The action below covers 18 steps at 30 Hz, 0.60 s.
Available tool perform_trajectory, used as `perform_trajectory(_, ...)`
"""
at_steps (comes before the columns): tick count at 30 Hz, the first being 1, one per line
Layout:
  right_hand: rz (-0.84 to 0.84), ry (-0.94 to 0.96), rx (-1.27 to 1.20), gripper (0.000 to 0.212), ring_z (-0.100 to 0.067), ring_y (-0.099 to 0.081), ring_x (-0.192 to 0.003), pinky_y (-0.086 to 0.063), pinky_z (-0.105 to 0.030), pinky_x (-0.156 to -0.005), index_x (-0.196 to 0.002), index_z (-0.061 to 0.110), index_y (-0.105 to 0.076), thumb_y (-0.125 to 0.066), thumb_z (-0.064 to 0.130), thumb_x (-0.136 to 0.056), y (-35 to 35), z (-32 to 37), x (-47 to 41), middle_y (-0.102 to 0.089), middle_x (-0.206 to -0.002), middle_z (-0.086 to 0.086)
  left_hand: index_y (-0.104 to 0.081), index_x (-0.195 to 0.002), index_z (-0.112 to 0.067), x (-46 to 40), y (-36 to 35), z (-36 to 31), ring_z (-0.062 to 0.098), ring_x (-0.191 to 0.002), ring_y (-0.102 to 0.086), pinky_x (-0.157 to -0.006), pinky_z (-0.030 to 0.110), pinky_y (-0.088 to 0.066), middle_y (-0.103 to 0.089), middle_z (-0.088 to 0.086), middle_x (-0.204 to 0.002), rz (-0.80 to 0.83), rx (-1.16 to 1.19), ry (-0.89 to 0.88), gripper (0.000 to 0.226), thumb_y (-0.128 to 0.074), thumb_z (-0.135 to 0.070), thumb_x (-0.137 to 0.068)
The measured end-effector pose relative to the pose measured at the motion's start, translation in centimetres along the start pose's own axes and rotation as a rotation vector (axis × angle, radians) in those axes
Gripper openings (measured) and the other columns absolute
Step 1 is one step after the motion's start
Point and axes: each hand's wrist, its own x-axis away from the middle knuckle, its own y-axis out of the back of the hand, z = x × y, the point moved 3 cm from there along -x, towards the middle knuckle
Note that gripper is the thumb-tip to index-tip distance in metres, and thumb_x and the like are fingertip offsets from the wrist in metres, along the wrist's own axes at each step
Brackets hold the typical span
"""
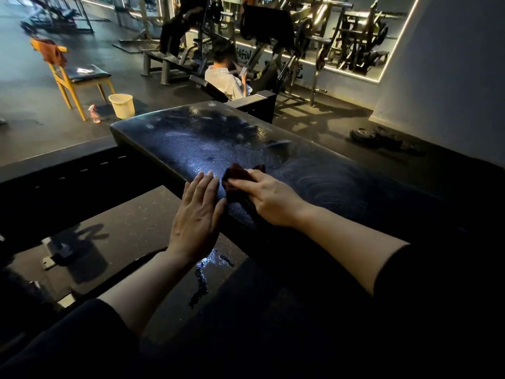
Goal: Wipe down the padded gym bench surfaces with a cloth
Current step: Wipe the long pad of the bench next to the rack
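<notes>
A black padded bench [196, 138] runs from the centre toward the lower right, its top shiny with wet streaks. My right hand [269, 199] grips a dark reddish cloth [236, 175] and holds it down on the pad near its left edge. My left hand [198, 212] lies flat with straight fingers on the pad's left edge, just beside the cloth. Both forearms come in from below, with dark sleeves pushed up.
On the floor at the back left stand a cream bucket [121, 105], a spray bottle [94, 114] and a yellow chair [73, 77] with a cloth draped on its back. A seated person [225, 77] is beyond the bench among weight machines. Weight plates [363, 134] lie right.
</notes>
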Motion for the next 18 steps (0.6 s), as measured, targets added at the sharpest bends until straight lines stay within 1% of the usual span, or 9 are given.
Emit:
perform_trajectory(3, -0.012, -0.017, 0.000, 0.042, -0.025, -0.033, -0.137, -0.028, -0.038, -0.112, -0.141, 0.028, -0.044, -0.039, 0.018, -0.100, -0.3, 0.4, -0.7, -0.032, -0.152, -0.001, -0.037, -0.144, -0.009, 0.1, 0.3, 0.6, 0.019, -0.144, -0.019, -0.119, 0.033, -0.008, -0.035, 0.009, -0.151, 0.010, -0.018, -0.016, 0.071, -0.013, -0.056, -0.097)
perform_trajectory(5, 0.004, 0.050, -0.031, 0.042, -0.023, -0.034, -0.137, -0.029, -0.039, -0.112, -0.140, 0.027, -0.047, -0.041, 0.017, -0.100, 0.2, 0.5, 2.2, -0.031, -0.153, 0.001, -0.038, -0.144, -0.010, 0.1, 0.3, 0.8, 0.018, -0.144, -0.020, -0.119, 0.032, -0.009, -0.035, 0.007, -0.151, 0.005, -0.021, -0.021, 0.068, -0.017, -0.054, -0.097)
perform_trajectory(8, 0.032, 0.146, -0.041, 0.044, -0.016, -0.030, -0.140, -0.022, -0.027, -0.115, -0.138, 0.028, -0.049, -0.041, 0.017, -0.097, 0.8, 0.6, 8.0, -0.029, -0.155, 0.001, -0.039, -0.144, -0.010, 0.0, 0.2, 1.0, 0.015, -0.144, -0.018, -0.119, 0.032, -0.009, -0.034, 0.006, -0.152, -0.009, 0.018, -0.026, 0.065, -0.021, -0.051, -0.097)
perform_trajectory(10, 0.038, 0.149, -0.049, 0.046, -0.014, -0.028, -0.141, -0.019, -0.023, -0.116, -0.138, 0.029, -0.049, -0.040, 0.019, -0.094, 1.1, 0.4, 9.2, -0.029, -0.155, 0.001, -0.037, -0.145, -0.010, 0.1, 0.2, 0.7, 0.011, -0.144, -0.014, -0.119, 0.031, -0.008, -0.030, 0.004, -0.154, -0.009, 0.051, -0.009, 0.065, -0.021, -0.050, -0.096)
perform_trajectory(11, 0.037, 0.150, -0.044, 0.045, -0.015, -0.028, -0.141, -0.019, -0.025, -0.116, -0.138, 0.028, -0.049, -0.041, 0.018, -0.094, 1.0, 0.5, 8.4, -0.030, -0.154, -0.001, -0.036, -0.145, -0.010, 0.1, 0.2, 0.6, 0.010, -0.144, -0.012, -0.120, 0.031, -0.007, -0.028, 0.003, -0.154, -0.010, 0.073, 0.002, 0.065, -0.020, -0.049, -0.095)
perform_trajectory(13, 0.047, 0.158, -0.021, 0.046, -0.021, -0.029, -0.141, -0.023, -0.033, -0.116, -0.139, 0.025, -0.048, -0.045, 0.012, -0.096, 0.4, 1.5, 5.4, -0.030, -0.154, -0.004, -0.035, -0.145, -0.010, 0.1, 0.5, 0.5, 0.008, -0.144, -0.010, -0.120, 0.033, -0.009, -0.025, 0.003, -0.155, -0.015, 0.176, 0.021, 0.065, -0.019, -0.048, -0.094)
perform_trajectory(14, 0.050, 0.165, -0.012, 0.046, -0.024, -0.029, -0.141, -0.025, -0.037, -0.116, -0.140, 0.023, -0.046, -0.045, 0.011, -0.096, -0.1, 2.1, 3.6, -0.030, -0.154, -0.006, -0.036, -0.145, -0.011, 0.1, 0.7, 0.5, 0.007, -0.144, -0.012, -0.120, 0.034, -0.012, -0.026, 0.003, -0.155, -0.024, 0.259, 0.040, 0.064, -0.020, -0.047, -0.094)
perform_trajectory(16, 0.056, 0.141, -0.003, 0.047, -0.027, -0.028, -0.140, -0.027, -0.045, -0.113, -0.142, 0.023, -0.044, -0.044, 0.012, -0.096, -1.1, 3.0, 0.5, -0.029, -0.154, -0.006, -0.037, -0.144, -0.012, 0.1, 1.4, 1.0, 0.009, -0.144, -0.017, -0.119, 0.030, -0.016, -0.029, 0.004, -0.154, -0.074, 0.405, 0.113, 0.063, -0.024, -0.045, -0.093)
perform_trajectory(18, 0.049, 0.103, 0.000, 0.048, -0.027, -0.027, -0.140, -0.027, -0.046, -0.113, -0.143, 0.026, -0.041, -0.044, 0.013, -0.097, -1.4, 3.4, -0.4, -0.026, -0.155, -0.004, -0.038, -0.144, -0.008, 0.5, 2.0, 1.5, 0.013, -0.143, -0.023, -0.117, 0.030, -0.020, -0.032, 0.006, -0.153, -0.150, 0.427, 0.174, 0.061, -0.028, -0.040, -0.093)
